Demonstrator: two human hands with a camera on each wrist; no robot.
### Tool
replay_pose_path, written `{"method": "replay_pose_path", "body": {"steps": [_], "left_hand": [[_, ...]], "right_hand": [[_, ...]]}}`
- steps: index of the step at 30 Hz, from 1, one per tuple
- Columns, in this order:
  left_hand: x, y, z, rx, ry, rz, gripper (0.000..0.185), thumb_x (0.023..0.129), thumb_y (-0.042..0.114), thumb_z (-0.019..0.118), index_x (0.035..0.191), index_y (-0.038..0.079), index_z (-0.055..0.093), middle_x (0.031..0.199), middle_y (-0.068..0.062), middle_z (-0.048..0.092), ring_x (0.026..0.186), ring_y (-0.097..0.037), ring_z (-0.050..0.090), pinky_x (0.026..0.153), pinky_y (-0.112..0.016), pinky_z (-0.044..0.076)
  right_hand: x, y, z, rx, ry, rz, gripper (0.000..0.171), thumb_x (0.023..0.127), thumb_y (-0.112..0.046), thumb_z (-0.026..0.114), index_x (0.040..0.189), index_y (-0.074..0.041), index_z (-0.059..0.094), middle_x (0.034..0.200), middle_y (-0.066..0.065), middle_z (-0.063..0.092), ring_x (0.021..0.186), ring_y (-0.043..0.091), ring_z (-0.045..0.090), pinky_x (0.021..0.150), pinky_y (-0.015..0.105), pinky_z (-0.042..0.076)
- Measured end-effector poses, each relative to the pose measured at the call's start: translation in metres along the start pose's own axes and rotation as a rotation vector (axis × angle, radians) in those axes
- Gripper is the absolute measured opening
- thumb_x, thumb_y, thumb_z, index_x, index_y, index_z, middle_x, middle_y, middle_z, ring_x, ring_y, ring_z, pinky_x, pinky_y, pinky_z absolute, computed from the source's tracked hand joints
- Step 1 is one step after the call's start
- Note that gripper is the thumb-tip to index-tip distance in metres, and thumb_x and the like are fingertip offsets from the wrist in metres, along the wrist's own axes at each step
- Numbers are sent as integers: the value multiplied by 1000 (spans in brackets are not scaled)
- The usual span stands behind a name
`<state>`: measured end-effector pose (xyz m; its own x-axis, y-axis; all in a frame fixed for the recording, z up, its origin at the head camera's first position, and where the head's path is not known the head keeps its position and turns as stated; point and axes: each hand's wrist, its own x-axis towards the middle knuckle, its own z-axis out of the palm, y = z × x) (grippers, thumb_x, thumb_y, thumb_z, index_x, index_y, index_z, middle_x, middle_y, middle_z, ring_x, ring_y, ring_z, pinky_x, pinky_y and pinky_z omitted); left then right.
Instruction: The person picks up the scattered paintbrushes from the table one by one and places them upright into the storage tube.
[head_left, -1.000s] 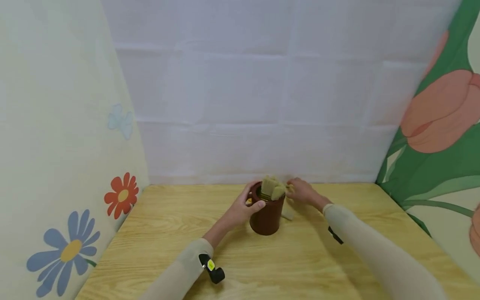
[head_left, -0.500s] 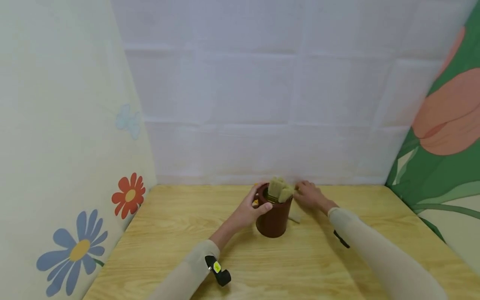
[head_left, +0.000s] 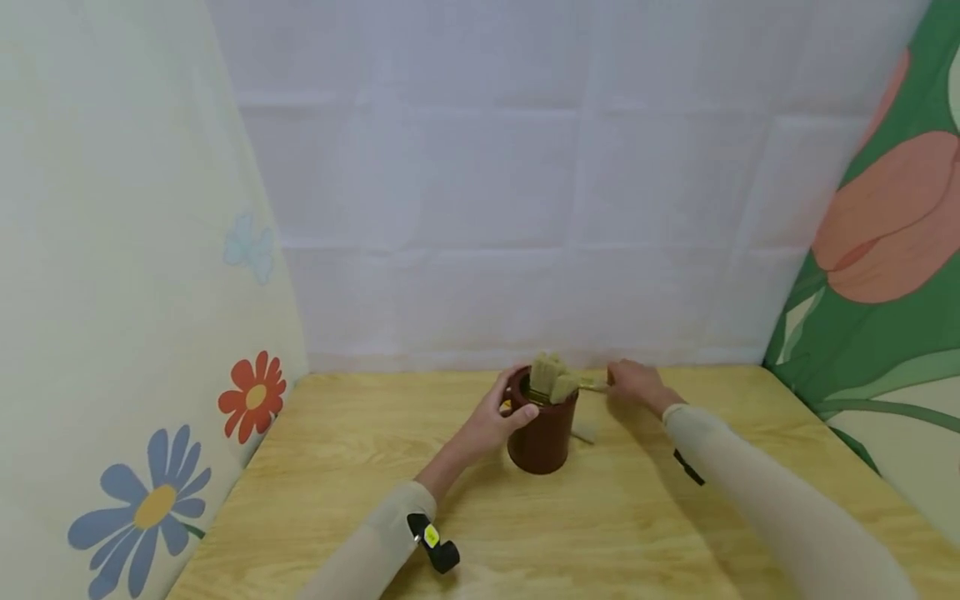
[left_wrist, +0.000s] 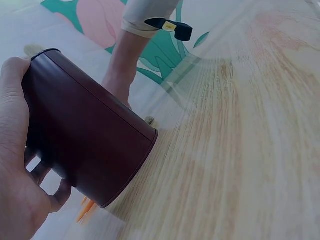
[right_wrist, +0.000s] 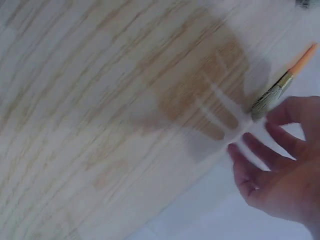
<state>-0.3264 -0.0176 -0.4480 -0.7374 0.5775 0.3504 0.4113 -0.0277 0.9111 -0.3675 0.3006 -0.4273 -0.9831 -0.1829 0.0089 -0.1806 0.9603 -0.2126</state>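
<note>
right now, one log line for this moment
left hand: grips brown cup holding brushes | right hand: open beside orange-handled brush | wooden table

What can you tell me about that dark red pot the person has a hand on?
The dark red pot is a plain, smooth-walled cylinder, open at the top, standing upright on the wooden table near the back wall. Tan brush heads stick up out of its mouth. The left hand grips its side near the rim, thumb in front. The right hand is beside it, apart.
</note>
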Motion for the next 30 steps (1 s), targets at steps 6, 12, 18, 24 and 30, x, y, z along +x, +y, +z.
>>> {"method": "replay_pose_path", "body": {"steps": [6,12,18,24,30], "left_hand": [[-6,-3,-3,3,-1,-20,72,100,34,68,160,27,27,149,-3,42,132,-23,45,105,-46,41],[-8,-1,-8,-4,-6,-29,74,101,34,67,161,22,26,144,-6,47,126,-23,49,101,-43,44],[-6,-11,-9,-1,23,-18,74,99,42,67,160,25,28,144,-6,48,126,-23,50,101,-44,44],[-7,-9,-10,1,13,-38,74,99,44,67,160,28,27,146,-4,46,128,-23,49,102,-44,43],[-1,-6,-12,9,14,-10,75,99,44,67,160,26,27,145,-7,46,127,-25,49,102,-46,43]], "right_hand": [[3,-7,12,29,-5,-95,37,100,-18,56,126,8,63,117,26,62,108,44,59,88,57,48],[5,-7,21,-10,73,-171,21,100,-12,65,113,1,73,100,14,65,93,34,61,79,52,51],[3,-2,17,135,64,-99,14,92,-5,67,103,4,70,98,15,68,93,35,65,83,52,52],[-8,6,15,275,29,-42,17,92,-4,67,108,3,68,102,13,66,93,31,63,81,50,53],[-13,10,9,499,75,-76,17,94,-7,70,105,6,71,97,13,69,88,29,65,78,47,55]]}}
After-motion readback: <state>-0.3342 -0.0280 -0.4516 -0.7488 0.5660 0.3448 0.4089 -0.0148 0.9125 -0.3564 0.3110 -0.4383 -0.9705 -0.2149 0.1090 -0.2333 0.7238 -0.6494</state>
